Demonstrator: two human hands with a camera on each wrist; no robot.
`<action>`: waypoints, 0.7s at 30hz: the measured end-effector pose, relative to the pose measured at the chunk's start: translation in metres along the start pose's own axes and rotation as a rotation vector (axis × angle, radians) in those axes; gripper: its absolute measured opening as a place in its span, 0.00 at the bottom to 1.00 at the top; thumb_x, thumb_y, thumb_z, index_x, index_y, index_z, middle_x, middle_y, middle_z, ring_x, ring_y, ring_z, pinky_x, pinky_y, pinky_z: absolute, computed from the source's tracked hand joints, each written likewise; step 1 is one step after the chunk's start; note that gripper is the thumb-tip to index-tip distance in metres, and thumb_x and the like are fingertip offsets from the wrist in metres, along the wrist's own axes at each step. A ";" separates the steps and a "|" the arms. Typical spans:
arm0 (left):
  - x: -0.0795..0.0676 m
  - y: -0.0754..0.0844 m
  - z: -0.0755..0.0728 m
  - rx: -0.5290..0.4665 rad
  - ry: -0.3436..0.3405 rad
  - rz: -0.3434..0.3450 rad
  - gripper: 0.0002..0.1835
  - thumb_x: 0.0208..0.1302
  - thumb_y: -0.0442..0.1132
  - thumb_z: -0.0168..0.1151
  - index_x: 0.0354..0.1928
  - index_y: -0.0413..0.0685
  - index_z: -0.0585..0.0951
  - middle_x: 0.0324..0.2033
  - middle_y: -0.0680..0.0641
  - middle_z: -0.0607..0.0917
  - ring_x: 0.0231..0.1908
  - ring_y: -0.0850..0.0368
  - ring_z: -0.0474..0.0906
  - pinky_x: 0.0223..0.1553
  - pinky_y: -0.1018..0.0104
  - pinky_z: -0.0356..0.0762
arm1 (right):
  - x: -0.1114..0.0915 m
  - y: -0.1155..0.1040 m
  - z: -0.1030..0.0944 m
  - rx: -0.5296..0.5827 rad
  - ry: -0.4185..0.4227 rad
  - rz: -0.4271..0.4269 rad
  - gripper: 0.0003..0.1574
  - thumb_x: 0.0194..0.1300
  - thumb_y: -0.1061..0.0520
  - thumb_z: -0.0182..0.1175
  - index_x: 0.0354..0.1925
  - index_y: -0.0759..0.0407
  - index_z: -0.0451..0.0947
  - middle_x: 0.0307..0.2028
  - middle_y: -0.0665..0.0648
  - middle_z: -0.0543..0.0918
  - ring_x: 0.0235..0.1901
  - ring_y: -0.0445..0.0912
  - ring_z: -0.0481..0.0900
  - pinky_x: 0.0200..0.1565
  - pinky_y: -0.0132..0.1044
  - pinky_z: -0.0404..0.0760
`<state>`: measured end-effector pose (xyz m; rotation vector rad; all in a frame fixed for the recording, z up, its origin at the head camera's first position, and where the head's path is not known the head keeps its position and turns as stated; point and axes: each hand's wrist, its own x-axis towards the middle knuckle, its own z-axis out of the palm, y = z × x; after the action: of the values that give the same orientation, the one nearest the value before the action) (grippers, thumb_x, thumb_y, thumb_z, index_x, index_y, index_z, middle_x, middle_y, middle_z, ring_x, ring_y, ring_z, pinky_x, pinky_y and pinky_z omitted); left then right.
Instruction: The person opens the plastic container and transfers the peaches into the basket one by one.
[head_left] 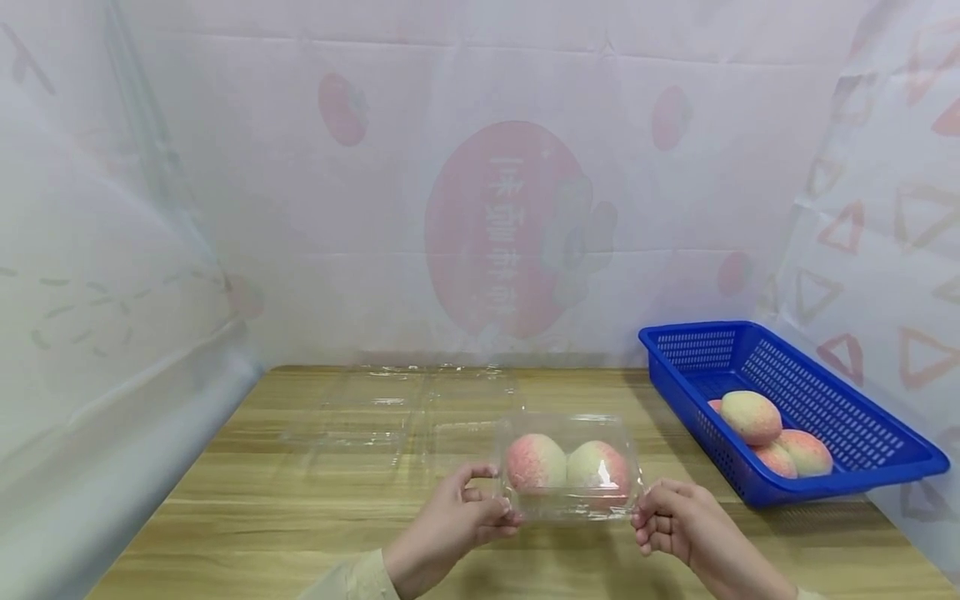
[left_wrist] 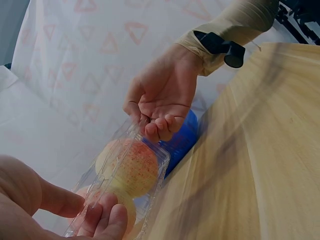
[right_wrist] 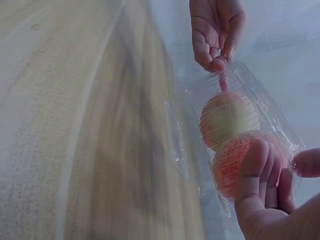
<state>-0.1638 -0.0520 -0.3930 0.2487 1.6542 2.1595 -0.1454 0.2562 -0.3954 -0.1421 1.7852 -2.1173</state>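
Observation:
A clear plastic clamshell box [head_left: 570,505] with two pink-and-yellow peaches [head_left: 536,463] side by side in it is held up between both hands. My left hand [head_left: 468,510] grips its left end, with thumb and fingers at the edge. At the right end, my right hand [head_left: 678,518] pinches the front corner. In the left wrist view, the box is tilted and one peach [left_wrist: 131,167] shows through the plastic. From the right wrist, both peaches [right_wrist: 230,114] are visible through the ribbed plastic, and the fingers of my right hand [right_wrist: 272,195] lie along its near end.
Several more peaches [head_left: 750,417] lie in a blue perforated basket [head_left: 888,479] on the right of the wooden table [head_left: 247,500]. Other clear plastic boxes [head_left: 367,417] stand at the back left. White printed cloth [head_left: 300,208] encloses the back and sides.

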 end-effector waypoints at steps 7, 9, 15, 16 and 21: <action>-0.011 -0.003 -0.010 -0.013 -0.033 -0.024 0.27 0.65 0.21 0.54 0.62 0.26 0.55 0.37 0.34 0.79 0.40 0.44 0.83 0.49 0.52 0.80 | 0.002 0.004 0.006 -0.023 -0.059 0.017 0.11 0.70 0.65 0.47 0.33 0.62 0.76 0.31 0.57 0.80 0.30 0.45 0.80 0.35 0.35 0.82; -0.014 -0.003 -0.012 -0.015 -0.031 -0.035 0.28 0.65 0.21 0.55 0.62 0.26 0.55 0.37 0.34 0.78 0.40 0.43 0.83 0.49 0.52 0.80 | 0.003 0.005 0.007 -0.023 -0.063 0.020 0.11 0.70 0.64 0.47 0.33 0.61 0.75 0.31 0.57 0.80 0.30 0.45 0.80 0.34 0.35 0.82; -0.020 -0.003 -0.020 -0.045 -0.062 -0.055 0.27 0.64 0.22 0.55 0.60 0.27 0.55 0.35 0.36 0.79 0.44 0.39 0.82 0.51 0.51 0.79 | 0.004 0.007 0.013 -0.041 -0.064 0.039 0.11 0.70 0.64 0.48 0.32 0.62 0.75 0.30 0.57 0.80 0.30 0.44 0.79 0.34 0.35 0.82; -0.021 -0.004 -0.022 -0.056 -0.066 -0.057 0.27 0.64 0.22 0.55 0.60 0.27 0.55 0.35 0.37 0.79 0.44 0.38 0.82 0.52 0.50 0.78 | 0.004 0.008 0.015 -0.046 -0.063 0.041 0.11 0.69 0.64 0.48 0.32 0.62 0.75 0.29 0.57 0.80 0.29 0.45 0.79 0.34 0.35 0.82; -0.026 -0.007 -0.025 -0.072 -0.039 -0.078 0.26 0.63 0.24 0.57 0.58 0.28 0.56 0.33 0.38 0.81 0.43 0.40 0.83 0.51 0.50 0.79 | 0.006 0.009 0.022 -0.051 -0.067 0.031 0.10 0.68 0.64 0.49 0.31 0.63 0.75 0.29 0.58 0.80 0.29 0.45 0.78 0.33 0.36 0.82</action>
<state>-0.1487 -0.0839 -0.4038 0.2003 1.5354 2.1379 -0.1424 0.2326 -0.4009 -0.1949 1.7922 -2.0226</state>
